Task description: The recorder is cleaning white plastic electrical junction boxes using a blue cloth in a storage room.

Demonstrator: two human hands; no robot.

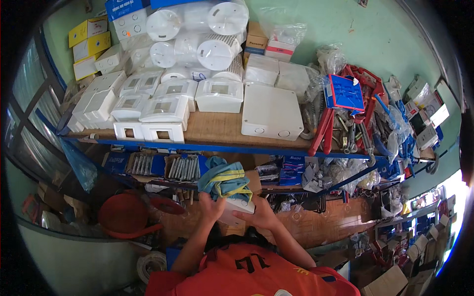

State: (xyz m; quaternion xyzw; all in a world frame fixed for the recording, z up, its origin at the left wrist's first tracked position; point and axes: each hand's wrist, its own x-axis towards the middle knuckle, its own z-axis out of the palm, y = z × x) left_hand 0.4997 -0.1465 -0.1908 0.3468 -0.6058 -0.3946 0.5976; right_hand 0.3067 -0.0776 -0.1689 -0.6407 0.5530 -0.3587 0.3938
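My left hand (212,208) grips a teal cloth with yellow stripes (224,177), bunched over the top of a white plastic box (240,205). The box is held in front of my body, below the shelf's front edge. My right hand (262,214) grips its right side, with the thumb lying across the near face. Cloth and fingers hide much of the box. On the shelf ahead stand white enclosures with small windows (219,94) and a large square white junction box (272,113).
The blue-edged wooden shelf (214,125) spans the view. Red-handled bolt cutters (321,131) and loose hardware lie at its right. Below are cartons of metal pieces (184,168) and blue boxes (292,175). A red-orange round object (124,214) is at lower left, open cartons (385,283) at lower right.
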